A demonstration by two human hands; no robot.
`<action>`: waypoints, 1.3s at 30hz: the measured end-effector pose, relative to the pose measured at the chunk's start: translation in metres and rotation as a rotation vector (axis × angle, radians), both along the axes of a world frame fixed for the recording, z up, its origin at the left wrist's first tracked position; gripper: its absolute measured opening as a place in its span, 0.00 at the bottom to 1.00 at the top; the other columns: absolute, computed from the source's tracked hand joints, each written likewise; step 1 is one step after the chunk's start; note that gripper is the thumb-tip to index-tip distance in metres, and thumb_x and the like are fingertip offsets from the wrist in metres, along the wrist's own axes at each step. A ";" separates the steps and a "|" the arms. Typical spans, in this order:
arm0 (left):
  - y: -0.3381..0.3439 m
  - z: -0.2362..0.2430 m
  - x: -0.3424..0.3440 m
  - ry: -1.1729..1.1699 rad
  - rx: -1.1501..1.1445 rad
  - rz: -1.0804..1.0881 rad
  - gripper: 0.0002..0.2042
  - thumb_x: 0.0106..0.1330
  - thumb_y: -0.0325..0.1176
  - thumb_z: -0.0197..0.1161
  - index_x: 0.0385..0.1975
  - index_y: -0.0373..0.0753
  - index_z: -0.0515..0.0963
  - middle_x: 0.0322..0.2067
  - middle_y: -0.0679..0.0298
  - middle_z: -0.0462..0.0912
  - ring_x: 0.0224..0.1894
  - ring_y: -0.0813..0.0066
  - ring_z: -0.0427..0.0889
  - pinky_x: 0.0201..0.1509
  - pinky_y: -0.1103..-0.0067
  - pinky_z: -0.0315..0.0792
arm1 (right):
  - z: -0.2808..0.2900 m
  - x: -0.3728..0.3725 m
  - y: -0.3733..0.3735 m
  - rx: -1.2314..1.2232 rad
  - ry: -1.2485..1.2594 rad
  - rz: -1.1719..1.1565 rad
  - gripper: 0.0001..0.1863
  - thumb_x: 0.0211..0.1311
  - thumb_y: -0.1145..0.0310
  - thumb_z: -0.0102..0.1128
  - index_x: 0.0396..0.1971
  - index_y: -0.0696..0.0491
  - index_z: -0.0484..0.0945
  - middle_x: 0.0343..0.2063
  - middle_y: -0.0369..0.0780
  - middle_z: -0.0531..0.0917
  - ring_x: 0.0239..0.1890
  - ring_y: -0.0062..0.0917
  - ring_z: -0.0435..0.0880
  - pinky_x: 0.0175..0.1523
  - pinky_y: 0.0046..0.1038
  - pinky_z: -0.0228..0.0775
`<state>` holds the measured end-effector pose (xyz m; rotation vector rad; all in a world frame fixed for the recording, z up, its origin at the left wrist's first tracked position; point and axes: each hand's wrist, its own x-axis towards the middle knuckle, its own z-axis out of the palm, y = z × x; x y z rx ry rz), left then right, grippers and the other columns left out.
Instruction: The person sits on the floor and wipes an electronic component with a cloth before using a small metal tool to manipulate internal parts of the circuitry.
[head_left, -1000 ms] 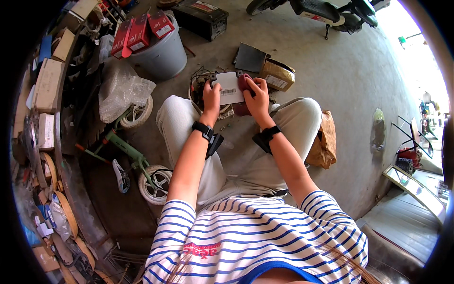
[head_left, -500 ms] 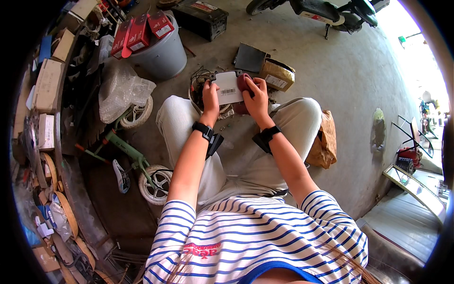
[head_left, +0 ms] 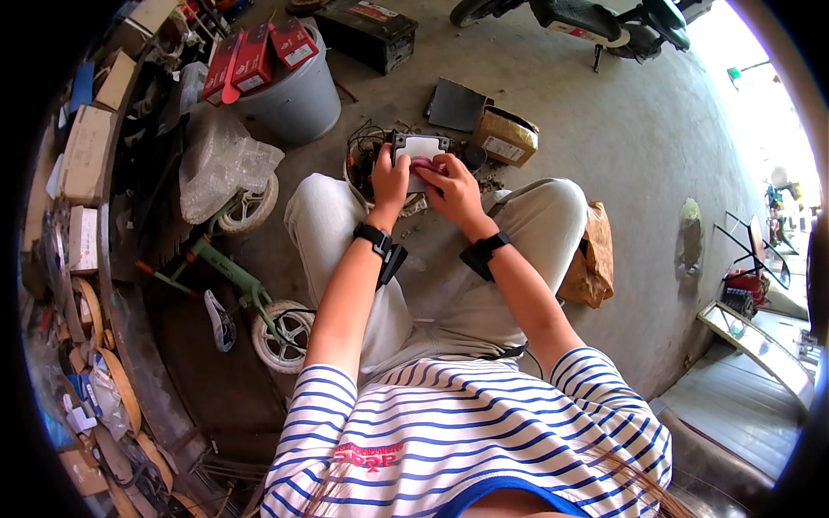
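My left hand (head_left: 388, 177) is closed on a flat device (head_left: 420, 147) with a pale labelled face and dark corner brackets. My right hand (head_left: 453, 186) pinches a dark red cloth (head_left: 424, 164) against the device's face, so the cloth covers part of it. Beneath and around the device is a bundle of dark wires (head_left: 364, 143) with small parts, partly hidden by my hands. My knees flank this pile.
A grey bucket (head_left: 294, 112) holds red boxes (head_left: 255, 62). Around me are a torn cardboard box (head_left: 509, 138), a dark panel (head_left: 456, 105), a green small bike (head_left: 226, 268), a paper bag (head_left: 591, 259), a scooter (head_left: 574, 19) and a cluttered shelf (head_left: 91, 164).
The red cloth has moved from the device's right edge onto the middle of its face, with my right hand moving left. The device sits slightly lower between my hands.
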<state>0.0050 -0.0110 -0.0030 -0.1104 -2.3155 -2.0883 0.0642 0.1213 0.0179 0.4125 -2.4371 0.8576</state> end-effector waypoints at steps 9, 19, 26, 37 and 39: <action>0.007 0.005 0.005 0.049 -0.114 -0.001 0.16 0.64 0.43 0.53 0.33 0.34 0.71 0.29 0.56 0.77 0.31 0.64 0.75 0.38 0.72 0.67 | 0.001 -0.004 0.004 -0.088 -0.056 -0.234 0.18 0.42 0.73 0.59 0.40 0.50 0.78 0.39 0.40 0.73 0.38 0.34 0.76 0.40 0.32 0.72; 0.009 0.002 0.005 0.036 -0.202 0.017 0.17 0.63 0.44 0.53 0.35 0.33 0.72 0.29 0.53 0.78 0.31 0.60 0.76 0.38 0.72 0.68 | -0.014 -0.012 0.017 -0.138 -0.144 -0.407 0.19 0.45 0.71 0.57 0.42 0.48 0.78 0.40 0.41 0.72 0.41 0.36 0.75 0.40 0.33 0.71; 0.007 0.012 0.001 0.056 -0.063 0.143 0.17 0.64 0.44 0.53 0.33 0.32 0.72 0.30 0.54 0.77 0.32 0.63 0.75 0.38 0.73 0.67 | -0.034 -0.018 0.030 -0.284 -0.213 -0.460 0.20 0.46 0.71 0.57 0.44 0.50 0.77 0.40 0.43 0.72 0.40 0.37 0.75 0.42 0.32 0.70; 0.006 0.003 0.003 0.113 -0.293 0.087 0.17 0.63 0.44 0.52 0.32 0.33 0.70 0.28 0.47 0.77 0.33 0.48 0.75 0.35 0.66 0.67 | -0.019 -0.017 0.021 -0.302 -0.110 -0.319 0.21 0.46 0.74 0.57 0.45 0.53 0.76 0.41 0.44 0.71 0.38 0.36 0.75 0.43 0.31 0.70; 0.010 0.003 0.005 0.129 -0.371 -0.021 0.16 0.63 0.43 0.52 0.30 0.33 0.68 0.26 0.44 0.76 0.32 0.42 0.74 0.31 0.60 0.66 | -0.021 -0.016 0.021 -0.257 -0.110 -0.263 0.21 0.45 0.74 0.58 0.45 0.52 0.76 0.41 0.44 0.71 0.38 0.37 0.75 0.42 0.32 0.70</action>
